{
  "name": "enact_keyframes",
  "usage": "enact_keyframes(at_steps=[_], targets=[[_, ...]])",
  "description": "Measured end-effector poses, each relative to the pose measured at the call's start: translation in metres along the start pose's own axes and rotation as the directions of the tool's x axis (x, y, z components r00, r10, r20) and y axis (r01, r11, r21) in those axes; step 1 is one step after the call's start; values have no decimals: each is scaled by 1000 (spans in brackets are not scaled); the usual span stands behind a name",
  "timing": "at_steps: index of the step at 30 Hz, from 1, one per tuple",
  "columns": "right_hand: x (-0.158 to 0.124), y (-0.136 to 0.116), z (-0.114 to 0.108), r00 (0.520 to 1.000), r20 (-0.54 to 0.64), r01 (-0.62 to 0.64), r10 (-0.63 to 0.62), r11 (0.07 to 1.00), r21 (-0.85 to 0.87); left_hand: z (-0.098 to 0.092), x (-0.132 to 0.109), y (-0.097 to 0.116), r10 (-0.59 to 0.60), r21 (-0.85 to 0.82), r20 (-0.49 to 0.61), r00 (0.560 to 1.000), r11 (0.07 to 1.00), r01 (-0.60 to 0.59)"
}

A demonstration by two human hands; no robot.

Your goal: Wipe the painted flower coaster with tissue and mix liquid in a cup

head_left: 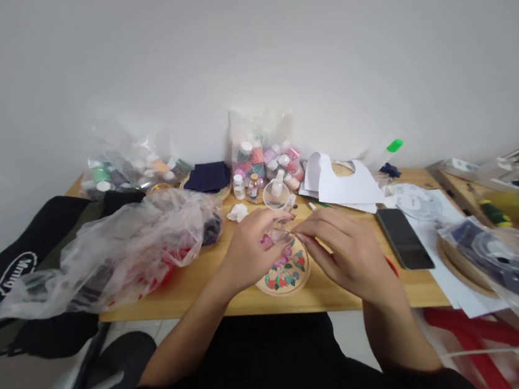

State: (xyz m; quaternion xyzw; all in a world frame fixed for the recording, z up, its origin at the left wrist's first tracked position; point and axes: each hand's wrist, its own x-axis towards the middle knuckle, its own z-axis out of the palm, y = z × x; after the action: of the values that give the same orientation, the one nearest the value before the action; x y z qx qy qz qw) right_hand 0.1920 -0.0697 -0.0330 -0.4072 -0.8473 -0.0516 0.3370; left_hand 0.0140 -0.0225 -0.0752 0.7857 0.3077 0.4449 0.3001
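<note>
Tilted between the fingers and thumb of my left hand [249, 245] is a small clear cup [281, 236]. Close to its right side, my right hand [347, 244] has thumb and forefinger pinched together; whatever is between them is too small to make out. Below both hands lies a round wooden disc [283, 285] with a colourful pattern of flowers and leaves, partly covered by my hands. Just behind the cup stands a clear round scoop with a handle [276, 197]. A crumpled white tissue [237, 212] lies beyond my left hand.
Two little bottles [239, 187] and a bag of coloured jars [261, 150] stand at the back. A large plastic bag [152, 238] lies left. On the right are a phone [404, 238], white papers [340, 182] and a bagged hoop kit [501, 260]. The table's front edge is near my body.
</note>
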Motion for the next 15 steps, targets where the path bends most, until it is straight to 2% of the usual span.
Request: enact_keyframes(at_steps=[3,5,8,12,15], targets=[[-11,-4,10,999,-46,-25,22,997,-68,6,-13,-4,-13,30,-33,999,999,14],[-16,-7,14,1000,-22,-23,21,996,-88,8,-20,-6,-18,53,-53,998,998,21],[-22,-12,17,999,27,-31,32,999,-30,11,-28,-8,-33,50,-72,997,998,36],[-28,-15,20,995,-11,-95,94,995,-13,14,-35,-11,-49,59,-91,995,997,55],[-30,-16,23,994,20,-111,110,991,72,15,-37,-12,-21,83,-102,995,996,30]])
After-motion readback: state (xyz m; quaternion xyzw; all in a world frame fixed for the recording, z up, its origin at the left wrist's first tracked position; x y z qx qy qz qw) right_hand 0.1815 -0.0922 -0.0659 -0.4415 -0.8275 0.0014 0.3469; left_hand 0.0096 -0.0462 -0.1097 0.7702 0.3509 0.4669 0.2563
